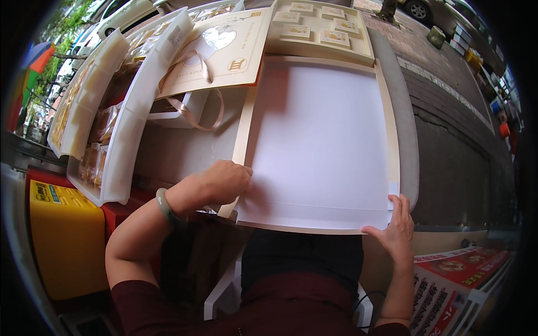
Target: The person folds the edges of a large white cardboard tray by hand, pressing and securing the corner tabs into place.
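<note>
A: How's yr grip doing rn?
B: My left grip (pixel 225 182) is curling at the left rim of the shallow box (pixel 322 134); can't tell if it's pinching, b/c its fingertips are hiding. My right grip (pixel 398 227) is spreading wide round the near R corner, thumb at the near edge, fingers touching the white tab (pixel 394 195).
A: Where's the box sitting?
B: It's lying btwn both grips, white inside facing up, near edge seemingly jutting over my lap.
A: Tips?
B: IMO I should be steadying the L rim w/ one grip and working the tab lightly w/ the other; pushing hard could be bending the corner.
A: Surface?
B: Grey desk (pixel 408 134) is showing past the right grip. Ahead of the left grip a cream gift bag (pixel 249 36) is lying; white bins (pixel 143 106) w/ packets are lining up further L. Far ahead of both grips, a small-card tray (pixel 314 21) is sitting by the box's far end.
A: Room?
B: Outdoors, AFAICT: paving (pixel 448 103) is running off R of the right grip, and a yellow box (pixel 67 241) is standing low L of the left grip.
</note>
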{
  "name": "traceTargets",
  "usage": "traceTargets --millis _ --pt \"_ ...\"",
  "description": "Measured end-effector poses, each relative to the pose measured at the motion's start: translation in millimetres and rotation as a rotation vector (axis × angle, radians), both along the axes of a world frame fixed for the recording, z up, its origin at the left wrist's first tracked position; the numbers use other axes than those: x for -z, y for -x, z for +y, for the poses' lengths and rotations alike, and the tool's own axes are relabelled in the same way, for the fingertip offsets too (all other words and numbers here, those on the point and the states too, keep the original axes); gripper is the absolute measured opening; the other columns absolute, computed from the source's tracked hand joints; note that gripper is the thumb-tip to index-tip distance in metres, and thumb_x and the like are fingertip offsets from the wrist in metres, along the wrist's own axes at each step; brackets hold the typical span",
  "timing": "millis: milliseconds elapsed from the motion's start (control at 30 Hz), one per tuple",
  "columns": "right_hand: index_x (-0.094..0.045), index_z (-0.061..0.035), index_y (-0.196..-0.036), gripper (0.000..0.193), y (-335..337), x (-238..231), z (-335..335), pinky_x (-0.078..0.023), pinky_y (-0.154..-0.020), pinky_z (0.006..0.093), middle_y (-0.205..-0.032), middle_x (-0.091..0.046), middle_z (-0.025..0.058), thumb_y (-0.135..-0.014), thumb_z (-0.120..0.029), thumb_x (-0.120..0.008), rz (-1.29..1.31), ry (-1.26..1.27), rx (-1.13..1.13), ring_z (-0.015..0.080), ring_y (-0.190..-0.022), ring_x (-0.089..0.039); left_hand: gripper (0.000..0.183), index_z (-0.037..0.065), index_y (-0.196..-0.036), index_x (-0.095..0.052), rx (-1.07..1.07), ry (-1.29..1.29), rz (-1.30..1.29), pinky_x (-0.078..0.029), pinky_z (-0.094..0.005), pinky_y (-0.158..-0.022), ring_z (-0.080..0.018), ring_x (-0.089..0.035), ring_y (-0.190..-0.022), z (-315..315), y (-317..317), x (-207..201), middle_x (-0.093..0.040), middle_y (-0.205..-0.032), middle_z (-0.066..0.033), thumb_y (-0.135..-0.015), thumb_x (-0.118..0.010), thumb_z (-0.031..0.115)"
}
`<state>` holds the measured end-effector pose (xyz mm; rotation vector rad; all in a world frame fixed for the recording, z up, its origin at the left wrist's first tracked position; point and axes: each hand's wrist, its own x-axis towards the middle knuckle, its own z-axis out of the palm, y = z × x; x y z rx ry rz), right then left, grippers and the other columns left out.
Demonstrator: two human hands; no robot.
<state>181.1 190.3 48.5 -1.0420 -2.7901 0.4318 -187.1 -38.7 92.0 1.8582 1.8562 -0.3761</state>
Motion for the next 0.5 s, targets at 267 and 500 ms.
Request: traceTargets --millis 267,500 --pt "-0.046 -0.0018 -0.134 0.101 0.0 0.2 0.5 -0.049 -0.094 0.0483 -0.133 -0.046 0.0161 -0.055 -0.039 -0.096 0.014 0.011 -0.003 0.0369 -0.117 -0.056 0.013 0.008 -0.091 -0.073 0.014 0.243 0.045 -0.056 -0.0458 -0.074 -0.0332 -0.069 -0.089 27.7 -5.3 -7.3 -0.068 -0.096 -0.0094 -0.084 -0.062 0.008" --pt "-0.046 -0.0020 -0.134 0.101 1.9 -2.3 -0.5 -0.049 -0.094 0.0477 -0.132 -0.047 0.0158 -0.054 -0.038 -0.097 0.014 0.006 0.002 0.0372 -0.116 -0.057 0.011 0.005 -0.080 -0.069 -0.076 -0.239 0.036 -0.056 -0.0415 -0.067 -0.0319 -0.066 -0.082 4.1 -7.6 4.5 -0.060 -0.092 -0.0123 -0.084 -0.059 0.004"
